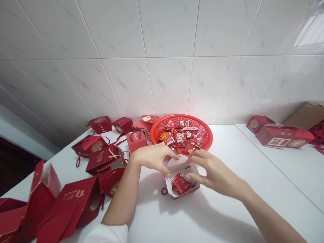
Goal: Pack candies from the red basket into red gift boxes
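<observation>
A small red gift box (pixel 186 194) with a white inside stands on the white table, its top open and flaps up. Red-wrapped candies (pixel 181 184) lie in it. My left hand (pixel 155 158) is at its back left corner, thumb by the left wall and fingers toward the back flap. From the right, my right hand (pixel 214 170) curls about the right flap, with the thumb reaching over the inside. Both hands have a gap between thumb and fingers. Just behind, a red plastic basket (pixel 207 130) holds many wrapped candies (pixel 181 138).
Red gift boxes (pixel 95 160) crowd the table's left side, with larger ones (pixel 71 199) at front left. More boxes (pixel 282 136) and a brown carton (pixel 305 114) stand at the back right. A tiled wall (pixel 169 84) borders the white table (pixel 243 158).
</observation>
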Tool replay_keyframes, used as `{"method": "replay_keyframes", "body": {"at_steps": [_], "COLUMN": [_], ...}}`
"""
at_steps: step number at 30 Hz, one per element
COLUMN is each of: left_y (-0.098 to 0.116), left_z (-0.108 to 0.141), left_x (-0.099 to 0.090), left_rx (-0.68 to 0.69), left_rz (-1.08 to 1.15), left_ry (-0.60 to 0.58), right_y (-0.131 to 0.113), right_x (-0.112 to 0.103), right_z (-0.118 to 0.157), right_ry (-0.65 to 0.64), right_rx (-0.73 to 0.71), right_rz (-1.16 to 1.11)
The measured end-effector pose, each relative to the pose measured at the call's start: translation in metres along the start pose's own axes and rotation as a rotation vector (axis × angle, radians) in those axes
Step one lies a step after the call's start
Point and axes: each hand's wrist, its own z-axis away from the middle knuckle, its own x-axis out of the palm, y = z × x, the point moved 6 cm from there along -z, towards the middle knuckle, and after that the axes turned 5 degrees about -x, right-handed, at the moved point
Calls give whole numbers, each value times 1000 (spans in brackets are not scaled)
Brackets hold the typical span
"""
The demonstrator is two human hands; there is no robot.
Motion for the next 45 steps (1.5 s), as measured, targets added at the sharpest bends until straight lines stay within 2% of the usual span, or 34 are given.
{"method": "replay_keyframes", "body": {"at_steps": [3,8,10,17,21,28,33,36,40,43,45], "left_y": [4,8,11,31,39,42,36,32,34,41,45], "left_z": [0,-1,-2,-15,-22,-13,-7,-7,-9,-10,-11], "left_x": [9,11,15,40,54,48,47,51,60,68,71], "left_rx": [24,56,70,-70,-75,41,-27,-53,-53,-47,-49], "left_rz": [-103,-129,-115,-199,-276,-238,-201,-262,-311,-307,-287], "left_ry": [-212,-253,-267,-220,-211,-230,-267,-296,-355,-392,-389], "right_y": [5,6,6,17,17,10,15,33,57,55,49], "right_x": [23,43,53,84,88,90,94,94,99,102,101], "right_z": [26,65,72,77,76,71,67,69,76,83,88], "right_ry": [124,385,429,517,537,627,769,750,540,391,357], "right_rx": [30,53,68,204,167,80,187,303,517,568,564], "right_rz": [-21,-134,-179,-283,-279,-142,-73,-188,-414,-529,-588]}}
